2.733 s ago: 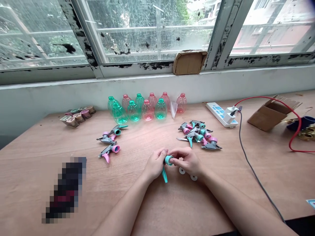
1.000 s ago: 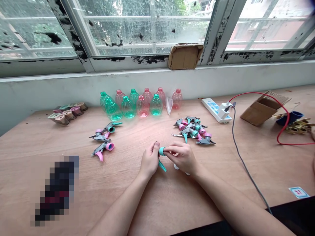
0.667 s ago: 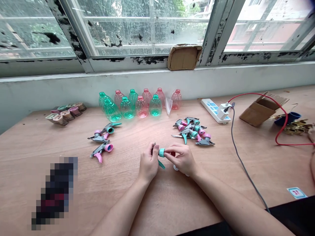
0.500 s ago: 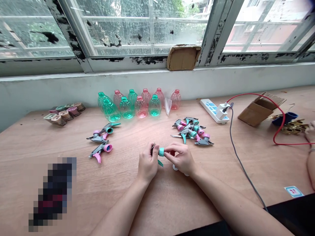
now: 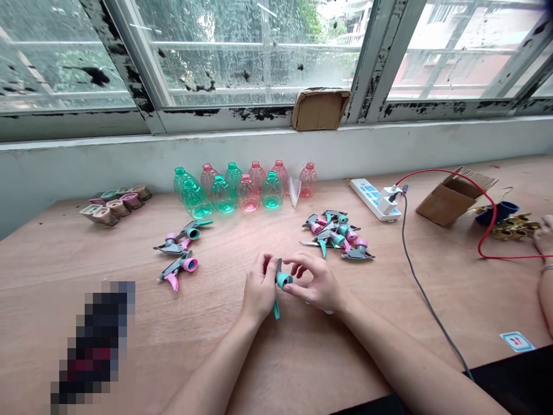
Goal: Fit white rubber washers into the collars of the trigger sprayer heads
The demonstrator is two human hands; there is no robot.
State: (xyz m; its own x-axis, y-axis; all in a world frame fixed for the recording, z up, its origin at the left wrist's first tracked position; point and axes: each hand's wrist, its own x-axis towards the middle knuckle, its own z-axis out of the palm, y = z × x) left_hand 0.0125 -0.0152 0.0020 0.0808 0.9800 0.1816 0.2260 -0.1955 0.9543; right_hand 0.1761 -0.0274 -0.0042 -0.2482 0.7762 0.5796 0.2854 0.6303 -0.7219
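**Q:** Where is the item, and what has hold of it?

**A:** The trigger sprayer head (image 5: 280, 275) is held between both hands, near the middle of the plywood tabletop (image 5: 207, 340). The left hand (image 5: 259, 289) is nearly closed, its fingers (image 5: 264, 266) curled around the grey body (image 5: 279, 266). The right hand (image 5: 317, 282) is partly open, with the thumb and fingertips pinching the teal collar (image 5: 284, 280). The teal trigger (image 5: 276, 309) points down toward the tabletop; contact with the surface cannot be confirmed.

**Q:** How should it handle, and where should it be gripped?

**A:** Judged by appearance, it is light, stiff moulded plastic. Smooth surfaces may slip, and the thin trigger may flex. Support the grey body in one hand and grip the teal collar with the other. Keep the fingers off the trigger.

**Q:** What is nearby?

**A:** A pile of sprayer heads (image 5: 337, 236) lies far right of the hands, and a pair of sprayer heads (image 5: 177, 259) lies far left. Teal and pink plastic bottles (image 5: 235, 193) stand in rows along the far edge. A co-worker's hand (image 5: 543, 236) is at the far right, separate from this work.
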